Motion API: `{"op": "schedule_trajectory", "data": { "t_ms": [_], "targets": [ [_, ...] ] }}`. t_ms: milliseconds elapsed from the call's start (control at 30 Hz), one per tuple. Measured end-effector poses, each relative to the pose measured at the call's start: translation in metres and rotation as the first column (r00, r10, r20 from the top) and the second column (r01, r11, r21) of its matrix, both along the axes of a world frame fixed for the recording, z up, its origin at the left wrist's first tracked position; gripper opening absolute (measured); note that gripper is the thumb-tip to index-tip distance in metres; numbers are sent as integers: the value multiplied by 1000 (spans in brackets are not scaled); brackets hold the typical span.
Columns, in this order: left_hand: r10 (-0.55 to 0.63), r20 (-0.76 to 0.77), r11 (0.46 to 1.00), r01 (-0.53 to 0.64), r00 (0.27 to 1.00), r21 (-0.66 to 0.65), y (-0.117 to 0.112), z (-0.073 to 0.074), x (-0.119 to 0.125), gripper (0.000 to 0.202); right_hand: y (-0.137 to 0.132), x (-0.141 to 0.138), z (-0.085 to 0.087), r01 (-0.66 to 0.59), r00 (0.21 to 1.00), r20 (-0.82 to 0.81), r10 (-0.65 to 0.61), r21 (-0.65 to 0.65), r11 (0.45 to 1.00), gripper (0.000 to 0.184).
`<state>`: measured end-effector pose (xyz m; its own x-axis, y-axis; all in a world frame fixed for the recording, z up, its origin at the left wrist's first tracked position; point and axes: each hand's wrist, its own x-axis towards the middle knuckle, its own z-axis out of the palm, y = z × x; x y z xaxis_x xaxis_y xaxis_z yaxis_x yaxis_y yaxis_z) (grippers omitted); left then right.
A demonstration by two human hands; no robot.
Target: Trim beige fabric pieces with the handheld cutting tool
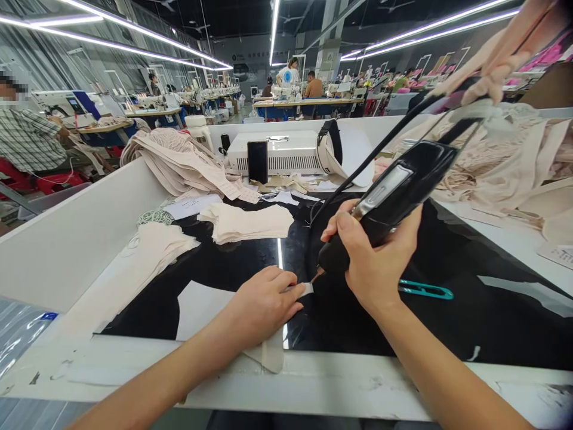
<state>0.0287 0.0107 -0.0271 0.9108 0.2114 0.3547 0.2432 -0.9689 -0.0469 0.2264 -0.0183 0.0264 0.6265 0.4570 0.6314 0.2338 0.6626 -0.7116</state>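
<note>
My right hand (pixel 385 257) is wrapped round a black corded power tool (pixel 398 191), tilted with its thin metal tip pointing down and left. That tip is at the end of a narrow pale fabric strip (pixel 307 289). With fingers closed, my left hand (pixel 264 304) holds this strip down on the black work surface (pixel 215 257). Beneath my left wrist lies a white sheet (pixel 201 304), and a beige fabric end (pixel 272 353) sticks out over the front edge. Beside my right wrist rests a pair of teal thread snips (pixel 425 289).
Stacks of cut beige fabric (pixel 253 222) lie behind and left (pixel 152 257). Heaped fabric strips stand at left (pixel 179 155) and right (pixel 514 161). A phone (pixel 257 161) leans on a white vented box (pixel 290 152). The tool's black cord (pixel 380 146) arcs overhead.
</note>
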Motion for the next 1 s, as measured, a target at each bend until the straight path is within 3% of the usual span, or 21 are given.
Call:
{"op": "schedule_trajectory", "data": {
  "t_ms": [433, 633, 1000],
  "targets": [
    [-12, 4, 1000, 12, 1000, -2, 0, 1, 1, 24, -3, 0, 9, -70, 997, -20, 71, 54, 996, 40],
    [-17, -17, 1000, 17, 1000, 1, 1, 2, 1, 24, 0, -1, 3, 8, 1000, -15, -8, -9, 1000, 41],
    [-31, 30, 1000, 31, 999, 7, 2, -1, 1, 27, -1, -2, 3, -3, 1000, -11, 3, 0, 1000, 41]
  ]
}}
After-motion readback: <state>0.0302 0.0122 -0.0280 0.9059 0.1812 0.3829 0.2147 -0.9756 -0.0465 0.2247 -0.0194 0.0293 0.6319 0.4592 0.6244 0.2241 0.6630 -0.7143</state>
